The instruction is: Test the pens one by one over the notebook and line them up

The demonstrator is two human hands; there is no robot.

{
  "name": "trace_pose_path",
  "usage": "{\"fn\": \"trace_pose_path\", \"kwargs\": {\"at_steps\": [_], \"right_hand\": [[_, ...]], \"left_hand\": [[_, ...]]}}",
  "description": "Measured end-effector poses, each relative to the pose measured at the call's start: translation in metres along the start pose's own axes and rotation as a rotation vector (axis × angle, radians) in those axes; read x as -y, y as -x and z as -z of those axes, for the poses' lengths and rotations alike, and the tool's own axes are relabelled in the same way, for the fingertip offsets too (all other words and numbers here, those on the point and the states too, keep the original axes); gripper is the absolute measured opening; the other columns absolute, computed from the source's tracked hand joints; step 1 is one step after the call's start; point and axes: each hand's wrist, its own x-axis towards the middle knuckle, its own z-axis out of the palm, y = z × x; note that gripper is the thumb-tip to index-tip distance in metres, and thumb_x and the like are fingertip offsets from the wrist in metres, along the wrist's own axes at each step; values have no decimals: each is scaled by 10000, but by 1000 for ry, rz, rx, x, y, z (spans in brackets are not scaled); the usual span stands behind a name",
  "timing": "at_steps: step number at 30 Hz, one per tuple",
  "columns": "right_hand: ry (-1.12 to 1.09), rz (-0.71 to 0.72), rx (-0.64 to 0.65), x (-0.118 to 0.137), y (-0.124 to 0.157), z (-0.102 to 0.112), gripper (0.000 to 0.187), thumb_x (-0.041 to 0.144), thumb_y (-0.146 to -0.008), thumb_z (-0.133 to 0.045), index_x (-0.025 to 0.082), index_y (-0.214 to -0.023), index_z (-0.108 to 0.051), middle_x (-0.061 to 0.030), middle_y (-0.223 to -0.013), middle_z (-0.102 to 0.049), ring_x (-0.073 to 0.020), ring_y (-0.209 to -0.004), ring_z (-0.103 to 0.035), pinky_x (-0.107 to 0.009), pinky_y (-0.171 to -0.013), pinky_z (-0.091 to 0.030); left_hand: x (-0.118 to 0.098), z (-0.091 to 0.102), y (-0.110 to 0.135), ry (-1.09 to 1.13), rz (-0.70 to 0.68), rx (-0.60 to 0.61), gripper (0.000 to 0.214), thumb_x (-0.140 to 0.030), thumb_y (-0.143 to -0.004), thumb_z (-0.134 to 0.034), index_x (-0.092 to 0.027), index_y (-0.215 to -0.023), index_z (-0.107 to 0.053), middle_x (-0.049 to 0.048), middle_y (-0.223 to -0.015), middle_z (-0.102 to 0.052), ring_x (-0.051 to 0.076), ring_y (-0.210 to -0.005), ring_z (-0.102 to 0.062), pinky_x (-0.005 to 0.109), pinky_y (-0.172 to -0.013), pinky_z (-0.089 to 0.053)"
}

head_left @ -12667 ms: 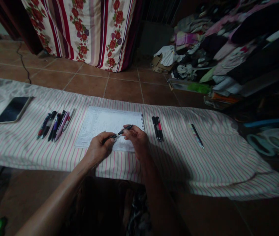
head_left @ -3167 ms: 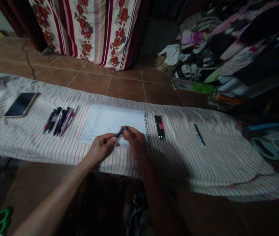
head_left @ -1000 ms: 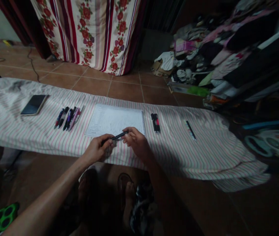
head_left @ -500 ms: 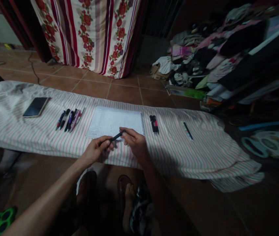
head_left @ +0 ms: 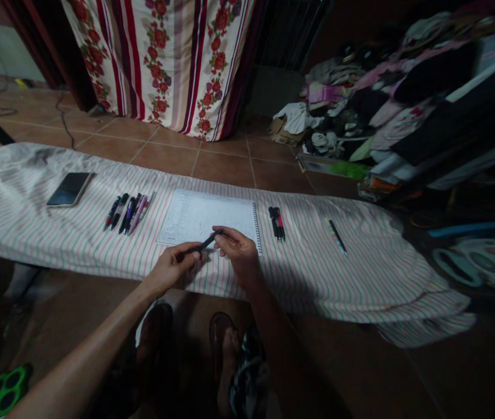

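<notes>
Over striped cloth [head_left: 360,279], hands [head_left: 172,266] [head_left: 239,251] pinch pen [head_left: 207,240].

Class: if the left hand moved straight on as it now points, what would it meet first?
Probably the right hand, at the far end of the black pen in the left hand, though depth is unclear.

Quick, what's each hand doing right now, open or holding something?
Left hand: closed, holding one end of a slim black pen.
Right hand: closed lightly, it seems, on the same pen's other end.
</notes>
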Motion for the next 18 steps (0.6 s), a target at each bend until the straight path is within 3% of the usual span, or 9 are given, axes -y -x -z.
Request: {"fn": "trace_pose_path", "kwargs": {"at_steps": [7, 11, 15, 18], "right_hand": [[-100, 2, -10, 1, -3, -4, 243, 342, -679, -656, 179, -853, -612, -24, -735, -664, -117, -587, -600, -197, -424, -388], [-121, -7, 57, 4, -1, -4, 243, 341, -689, -649, 186, -864, -583, -40, -818, -692, -114, -593, -621, -190, -431, -414], [-62, 5, 54, 6, 1, -2, 266, 335, -688, -654, 192, -903, -591, -15, -755, -683, -121, -597, -636, -245, -558, -508], [18, -5, 72, 9, 1, 4, 209, 325, -687, -656, 187, -827, -584, -1, -694, -658, -136, -614, -642, -261, -595, -514]], "left_hand": [[-5, 4, -1, -130, -130, 35, 288, -344, -767, -541, -132, -919, -663, 67, -856, -657, 178, -822, -566, 300, -764, -430], [-3, 6, -1, -184, -137, 73, 254, -345, -787, -518, -131, -813, -652, 38, -745, -603, 152, -728, -534, 276, -697, -420], [0, 6, 0, -110, -53, 139, 294, -360, -816, -474, -116, -856, -633, 18, -682, -588, 118, -611, -501, 258, -629, -409], [1, 8, 1, -179, -66, 137, 300, -355, -824, -461, -116, -861, -638, 7, -653, -570, 112, -592, -482, 242, -597, -394]]}}
